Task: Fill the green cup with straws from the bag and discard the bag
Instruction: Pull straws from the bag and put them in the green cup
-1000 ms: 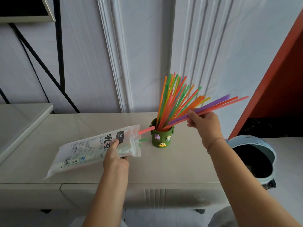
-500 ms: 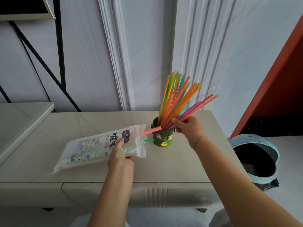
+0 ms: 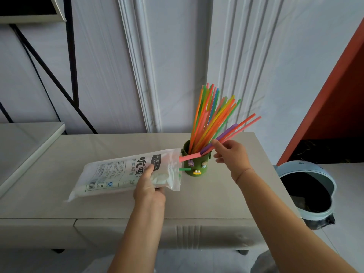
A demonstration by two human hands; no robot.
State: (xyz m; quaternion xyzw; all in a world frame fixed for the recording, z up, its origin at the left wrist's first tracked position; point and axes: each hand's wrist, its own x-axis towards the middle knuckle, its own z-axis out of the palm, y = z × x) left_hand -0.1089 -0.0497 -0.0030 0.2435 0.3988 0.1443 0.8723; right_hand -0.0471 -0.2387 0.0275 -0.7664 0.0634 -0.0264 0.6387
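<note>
A green cup [image 3: 197, 166] with small figures on its side stands on the beige tabletop [image 3: 216, 194], holding several coloured straws [image 3: 211, 119] that fan upward. Purple and red straws [image 3: 239, 126] lean out to the right with their lower ends in the cup. My right hand [image 3: 231, 157] is just right of the cup, fingers apart, with its thumb tip touching those leaning straws. My left hand [image 3: 149, 187] grips the white printed bag [image 3: 116, 173] near its open end. A pink straw end [image 3: 189, 157] and a green straw end [image 3: 185, 169] stick out of the bag toward the cup.
A light blue waste bin [image 3: 325, 180] with a dark liner stands on the floor right of the table. A panelled white wall rises behind the cup. A black metal frame [image 3: 71, 66] and a lower shelf [image 3: 23, 146] are at the left, an orange panel [image 3: 334, 91] at the right.
My right hand brought the purple and red straws down into the cup, and its fingers have spread apart. The bag in my left hand has stayed beside the cup.
</note>
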